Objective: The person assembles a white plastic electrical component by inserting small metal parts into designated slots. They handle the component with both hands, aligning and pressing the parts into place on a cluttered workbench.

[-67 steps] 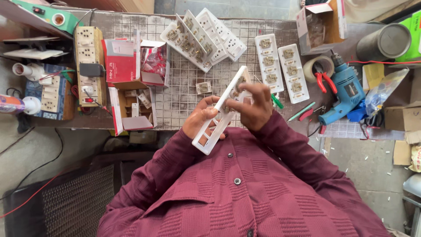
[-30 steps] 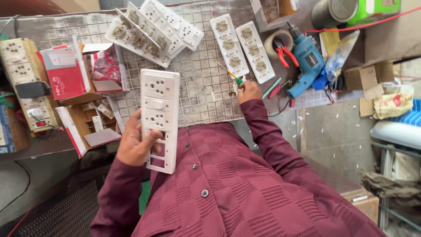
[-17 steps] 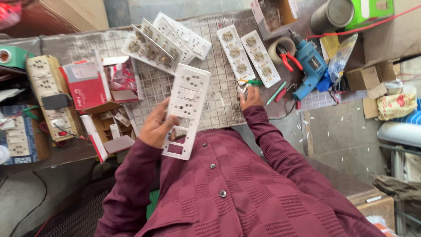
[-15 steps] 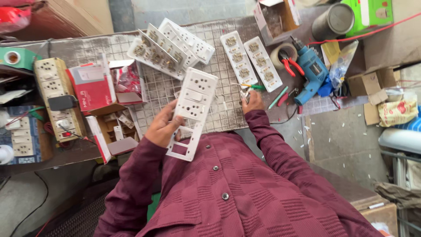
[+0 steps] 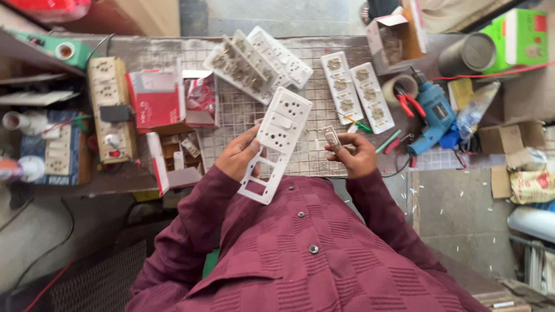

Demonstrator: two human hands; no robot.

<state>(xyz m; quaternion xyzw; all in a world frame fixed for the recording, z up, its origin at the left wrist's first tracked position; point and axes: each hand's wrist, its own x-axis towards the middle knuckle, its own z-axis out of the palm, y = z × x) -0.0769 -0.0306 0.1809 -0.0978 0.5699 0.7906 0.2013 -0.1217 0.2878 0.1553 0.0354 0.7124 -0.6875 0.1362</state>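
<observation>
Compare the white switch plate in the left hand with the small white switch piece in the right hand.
The long white plastic switch plate, in the left hand, is far bigger than the small white switch piece pinched by the right hand. The plate has sockets and empty rectangular cutouts; the piece is a single module. Both are white plastic, held above the table.

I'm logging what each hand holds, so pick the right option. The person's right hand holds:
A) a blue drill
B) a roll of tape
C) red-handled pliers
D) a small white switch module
D: the right hand pinches a small white switch module above the bench, while the blue drill, tape roll and red-handled pliers lie untouched on the bench to its right.
</observation>
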